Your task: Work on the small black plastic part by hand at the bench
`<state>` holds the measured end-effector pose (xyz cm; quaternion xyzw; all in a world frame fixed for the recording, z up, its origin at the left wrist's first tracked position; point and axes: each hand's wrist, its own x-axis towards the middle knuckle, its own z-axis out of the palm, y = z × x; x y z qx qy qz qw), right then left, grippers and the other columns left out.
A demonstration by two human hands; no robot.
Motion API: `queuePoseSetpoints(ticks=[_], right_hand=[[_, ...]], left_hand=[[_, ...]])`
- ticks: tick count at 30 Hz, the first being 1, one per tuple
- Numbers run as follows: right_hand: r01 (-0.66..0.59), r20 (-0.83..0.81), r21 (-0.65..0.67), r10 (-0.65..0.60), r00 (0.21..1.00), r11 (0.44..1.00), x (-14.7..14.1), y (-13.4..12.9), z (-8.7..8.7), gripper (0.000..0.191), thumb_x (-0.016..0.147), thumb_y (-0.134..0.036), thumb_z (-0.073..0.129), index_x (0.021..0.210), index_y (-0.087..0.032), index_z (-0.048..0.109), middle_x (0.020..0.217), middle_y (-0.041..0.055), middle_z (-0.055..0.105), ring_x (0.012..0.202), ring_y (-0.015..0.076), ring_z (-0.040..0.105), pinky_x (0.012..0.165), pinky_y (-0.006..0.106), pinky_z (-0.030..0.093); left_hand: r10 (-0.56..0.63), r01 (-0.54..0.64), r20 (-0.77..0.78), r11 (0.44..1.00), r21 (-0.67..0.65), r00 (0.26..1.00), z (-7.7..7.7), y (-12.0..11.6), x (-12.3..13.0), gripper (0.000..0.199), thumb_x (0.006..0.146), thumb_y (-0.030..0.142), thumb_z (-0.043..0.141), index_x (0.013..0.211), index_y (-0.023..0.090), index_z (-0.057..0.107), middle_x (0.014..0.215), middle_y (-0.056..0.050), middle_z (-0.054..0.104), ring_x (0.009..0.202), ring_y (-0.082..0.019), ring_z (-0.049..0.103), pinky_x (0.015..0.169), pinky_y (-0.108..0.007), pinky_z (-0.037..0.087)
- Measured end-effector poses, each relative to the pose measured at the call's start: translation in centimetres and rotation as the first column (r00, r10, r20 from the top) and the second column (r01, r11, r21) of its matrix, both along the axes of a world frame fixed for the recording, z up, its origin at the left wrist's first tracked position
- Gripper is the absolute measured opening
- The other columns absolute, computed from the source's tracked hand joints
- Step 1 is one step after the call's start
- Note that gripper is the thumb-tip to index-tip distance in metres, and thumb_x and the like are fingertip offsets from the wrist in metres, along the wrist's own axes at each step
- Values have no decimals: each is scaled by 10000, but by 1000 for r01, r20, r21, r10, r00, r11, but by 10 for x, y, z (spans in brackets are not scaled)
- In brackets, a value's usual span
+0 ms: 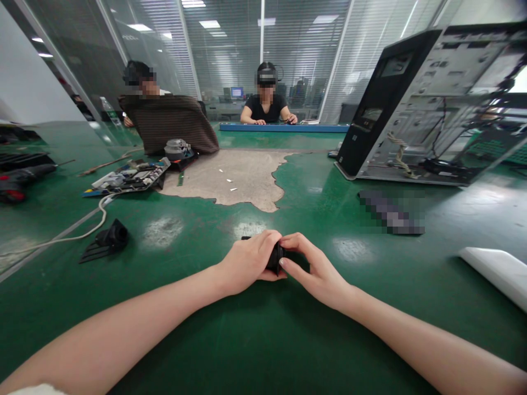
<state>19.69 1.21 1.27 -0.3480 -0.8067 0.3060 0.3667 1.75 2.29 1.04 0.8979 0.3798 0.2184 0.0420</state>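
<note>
Both hands meet at a small black part (pixel 275 260) over the green table. My left hand (pixel 249 262) is wrapped round it from the left and covers most of it, so its exact kind does not show. The fingertips and thumb of my right hand (pixel 307 266) grip its right side. To the left on the table lies a black plastic piece (pixel 111 237) with a round opening and thin prongs.
A circuit board (pixel 132 176) with a white cable lies left. An open computer case (pixel 395 109) stands right, near a blurred dark object (pixel 389 211) and a white object (pixel 498 269). Two people sit beyond, one behind a brown chair back (pixel 175 123). A blue bar (pixel 284 128) edges the table.
</note>
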Motion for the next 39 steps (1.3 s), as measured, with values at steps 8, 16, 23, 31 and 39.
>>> queuePoseSetpoints(ticks=[8, 16, 23, 31, 39], right_hand=[[-10, -69, -149, 0, 998, 989, -4, 2, -4, 209, 837, -178, 493, 1037, -197, 434, 971, 52, 558, 892, 175, 572, 807, 350, 477], [-18, -35, -27, 17, 999, 999, 1, -1, 0, 161, 818, -197, 523, 975, -206, 488, 954, 57, 533, 903, 196, 524, 821, 367, 448], [7, -87, -110, -17, 996, 994, -4, 1, -2, 145, 822, -204, 512, 956, -214, 459, 911, 37, 543, 869, 183, 560, 777, 351, 480], [-36, -64, -109, 29, 998, 993, -1, 0, -1, 190, 804, -187, 541, 978, -208, 468, 919, 37, 537, 871, 181, 550, 801, 362, 472], [2, -95, -106, -12, 995, 994, -3, 2, -4, 103, 838, -210, 497, 937, -214, 468, 896, 33, 540, 866, 177, 550, 795, 359, 476]], left_hand=[[1, -1, 5, 1000, 18, 1000, -2, 1, -1, 556, 729, 397, 607, 1144, 182, 305, 1074, -93, 537, 924, -249, 595, 685, -360, 520], [3, -3, 12, 1000, 3, 1000, -1, 1, 0, 563, 718, 375, 622, 1145, 187, 307, 1087, -89, 535, 927, -246, 597, 678, -349, 517], [5, -5, 25, 1000, 7, 1000, -1, 0, 0, 545, 722, 396, 611, 1137, 196, 319, 1075, -84, 541, 925, -244, 599, 674, -345, 515], [1, -1, 7, 1000, -1, 1000, -1, 1, 0, 534, 733, 383, 601, 1140, 194, 312, 1081, -87, 535, 927, -242, 594, 684, -355, 516], [-2, 2, 30, 1000, 13, 1000, -3, 1, 0, 556, 723, 407, 604, 1149, 197, 315, 1096, -94, 536, 956, -249, 585, 702, -364, 519]])
